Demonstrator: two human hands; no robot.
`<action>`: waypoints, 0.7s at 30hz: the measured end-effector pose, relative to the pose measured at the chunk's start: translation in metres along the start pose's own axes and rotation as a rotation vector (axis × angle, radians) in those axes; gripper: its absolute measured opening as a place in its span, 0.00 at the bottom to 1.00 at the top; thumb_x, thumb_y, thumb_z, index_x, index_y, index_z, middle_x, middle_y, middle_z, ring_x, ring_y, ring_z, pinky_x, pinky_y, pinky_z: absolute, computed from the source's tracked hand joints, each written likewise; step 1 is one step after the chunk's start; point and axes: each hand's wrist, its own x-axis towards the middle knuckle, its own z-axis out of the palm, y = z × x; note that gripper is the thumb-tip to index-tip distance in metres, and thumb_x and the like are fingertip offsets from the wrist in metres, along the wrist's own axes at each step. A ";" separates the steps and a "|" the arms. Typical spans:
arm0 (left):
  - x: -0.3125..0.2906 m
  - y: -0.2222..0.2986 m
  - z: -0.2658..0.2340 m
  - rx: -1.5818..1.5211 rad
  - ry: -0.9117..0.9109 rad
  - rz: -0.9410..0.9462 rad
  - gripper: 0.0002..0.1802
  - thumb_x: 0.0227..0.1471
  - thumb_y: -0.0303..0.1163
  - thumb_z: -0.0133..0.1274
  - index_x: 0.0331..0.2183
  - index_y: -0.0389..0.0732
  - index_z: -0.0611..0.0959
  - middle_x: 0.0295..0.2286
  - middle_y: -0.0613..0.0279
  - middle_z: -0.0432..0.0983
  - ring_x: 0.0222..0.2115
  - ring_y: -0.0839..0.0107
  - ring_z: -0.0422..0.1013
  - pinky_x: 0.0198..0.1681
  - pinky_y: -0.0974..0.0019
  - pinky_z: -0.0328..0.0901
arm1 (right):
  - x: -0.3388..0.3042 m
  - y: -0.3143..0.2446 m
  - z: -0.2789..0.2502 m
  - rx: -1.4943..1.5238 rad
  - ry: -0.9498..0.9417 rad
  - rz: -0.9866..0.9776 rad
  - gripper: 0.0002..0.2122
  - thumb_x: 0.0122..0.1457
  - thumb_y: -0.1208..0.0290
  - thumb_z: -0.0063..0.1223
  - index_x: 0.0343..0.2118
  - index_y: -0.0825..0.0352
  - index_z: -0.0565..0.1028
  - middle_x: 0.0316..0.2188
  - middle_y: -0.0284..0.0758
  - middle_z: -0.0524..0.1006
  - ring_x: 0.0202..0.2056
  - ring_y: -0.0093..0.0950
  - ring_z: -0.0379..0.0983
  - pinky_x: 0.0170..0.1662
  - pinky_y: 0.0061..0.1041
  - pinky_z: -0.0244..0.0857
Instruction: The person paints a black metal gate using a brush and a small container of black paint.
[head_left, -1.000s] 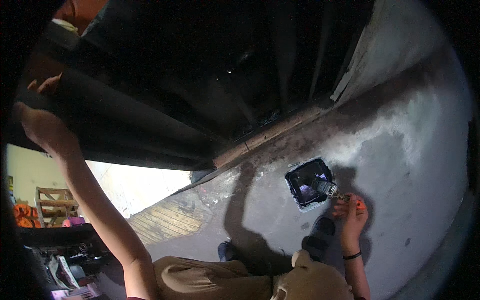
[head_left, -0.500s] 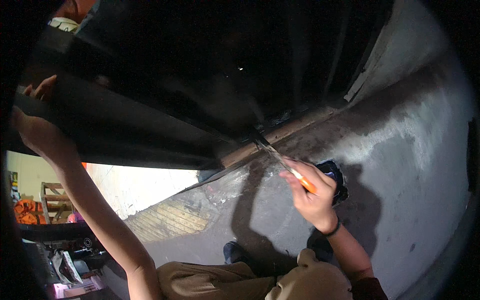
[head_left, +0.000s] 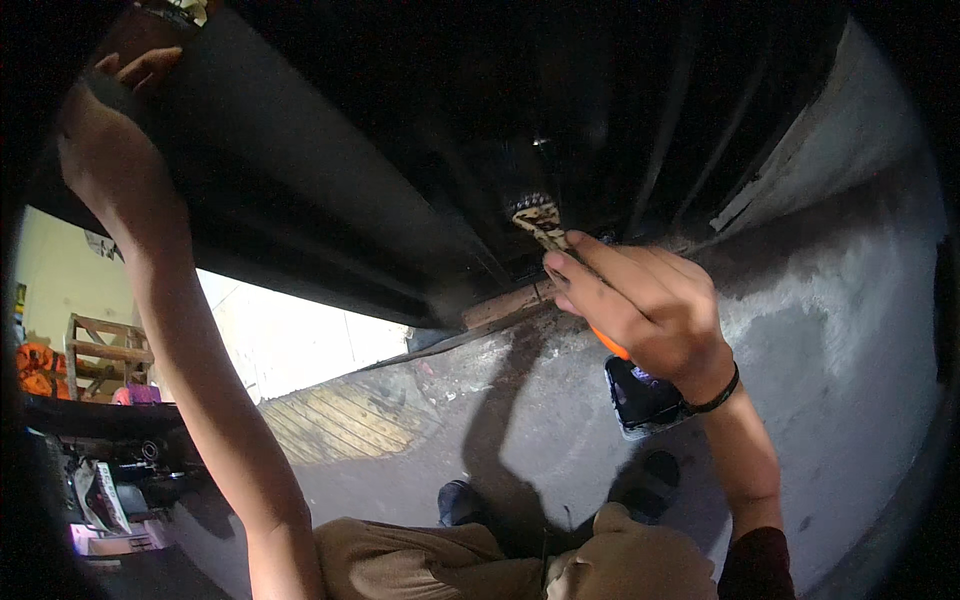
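Observation:
My right hand (head_left: 650,305) is closed around a paintbrush (head_left: 545,225) with an orange handle end. Its dark-smeared head points up and left against a black ribbed metal panel (head_left: 400,200), where wet-looking glints show. At the upper left, my left hand (head_left: 120,120) is by the panel's far left part, its visible fingers stretched and apart; shadow hides part of it. Below my right wrist, a small open container (head_left: 635,430) with dark contents stands on the floor, partly covered by the hand.
A brownish ledge (head_left: 500,308) runs under the panel. The grey concrete floor (head_left: 840,400) has a ribbed yellowish patch (head_left: 345,420). At left are a wooden rack (head_left: 105,350), orange fabric (head_left: 42,370) and a dark vehicle-like object (head_left: 150,460). My feet stand below.
My right hand has moved up with the brush, whose head now lies higher on the panel. My left hand appears higher and further right. The view has shifted, showing more of the container.

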 end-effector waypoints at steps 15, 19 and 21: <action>0.001 0.056 -0.004 -0.360 -0.025 -0.353 0.39 0.77 0.63 0.27 0.53 0.36 0.77 0.38 0.52 0.87 0.42 0.64 0.79 0.57 0.60 0.63 | -0.042 -0.003 0.042 -0.016 -0.233 0.065 0.16 0.60 0.70 0.67 0.51 0.65 0.83 0.43 0.37 0.86 0.36 0.28 0.85 0.36 0.27 0.81; 0.007 0.059 -0.006 -0.421 -0.044 -0.465 0.41 0.76 0.65 0.25 0.53 0.37 0.76 0.38 0.54 0.87 0.42 0.66 0.79 0.58 0.60 0.61 | 0.025 0.002 0.004 0.014 -0.045 -0.066 0.15 0.61 0.70 0.68 0.50 0.66 0.83 0.43 0.39 0.86 0.36 0.28 0.86 0.36 0.27 0.82; 0.006 0.060 -0.006 -0.418 -0.029 -0.462 0.41 0.76 0.65 0.25 0.53 0.37 0.76 0.38 0.55 0.87 0.44 0.66 0.78 0.58 0.58 0.61 | 0.045 -0.008 -0.013 0.052 0.094 -0.070 0.16 0.60 0.69 0.71 0.50 0.67 0.84 0.44 0.41 0.87 0.37 0.30 0.87 0.37 0.28 0.82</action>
